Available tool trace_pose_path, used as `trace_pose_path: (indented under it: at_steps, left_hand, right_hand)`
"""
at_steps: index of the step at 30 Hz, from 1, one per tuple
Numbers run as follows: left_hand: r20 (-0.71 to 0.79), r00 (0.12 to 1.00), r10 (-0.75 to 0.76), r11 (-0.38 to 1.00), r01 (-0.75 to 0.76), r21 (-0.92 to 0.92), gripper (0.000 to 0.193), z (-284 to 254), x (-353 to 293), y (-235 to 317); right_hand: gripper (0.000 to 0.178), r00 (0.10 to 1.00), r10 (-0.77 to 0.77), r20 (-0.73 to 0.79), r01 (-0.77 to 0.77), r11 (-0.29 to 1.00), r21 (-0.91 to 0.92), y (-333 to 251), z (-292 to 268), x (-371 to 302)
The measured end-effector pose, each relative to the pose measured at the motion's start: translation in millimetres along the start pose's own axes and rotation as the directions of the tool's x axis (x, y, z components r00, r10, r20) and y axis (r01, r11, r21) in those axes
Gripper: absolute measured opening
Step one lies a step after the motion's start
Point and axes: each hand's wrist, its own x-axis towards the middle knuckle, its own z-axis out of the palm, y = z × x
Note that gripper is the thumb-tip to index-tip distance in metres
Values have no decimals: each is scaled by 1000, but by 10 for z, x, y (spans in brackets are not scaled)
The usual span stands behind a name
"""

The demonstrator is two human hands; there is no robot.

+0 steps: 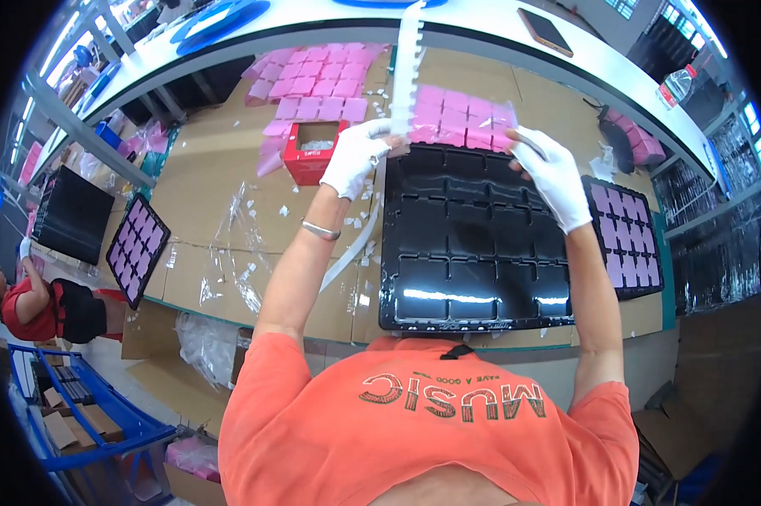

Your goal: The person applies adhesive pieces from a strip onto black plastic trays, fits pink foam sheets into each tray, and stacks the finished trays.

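Far left, below the desk edge: another person in a red top, crouched or seated on the floor. Beside them, a blue cart with cardboard in it.

Left part of desk, surface covered in brown cardboard: a small black tray with purple squares in its compartments, lying tilted near the edge. A bigger black tray just left of it.

Further in: a red box, open at the top, with loose pink squares spread behind it. Scraps of clear film and white paper strewn around.

Left hand, white glove, metal bangle on the wrist. Fingers closed on the lower end of a white notched strip that stands up and away from the person.

Centre: large empty black tray, many compartments, directly in front of the person. A sheet of pink squares lies at its far edge, between the two hands.

Right hand, white glove, fingers pinched on the right end of that pink sheet, over the tray's far right corner.

Right: another black tray, filled with purple squares, just beside the empty one. Far right corner: a clear bottle; a phone on the white shelf.
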Motion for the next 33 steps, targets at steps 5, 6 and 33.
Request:
trace_pose_path:
  at_steps: [5,6,33]
  left_hand:
    - [-77,997,-8,997,2,-79,25,37,-382,346]
    - [-86,996,-2,997,-5,-80,25,44,-381,396]
    - [-189,951,-244,970,237,-60,25,584,-1579,162]
  right_hand:
    - [45,961,-184,208,199,979,-53,-93,626,185]
    - [48,919,-307,247,349,925,-147,-28,758,257]
    - [32,845,209,492,-379,883,276,-178,942,-554]
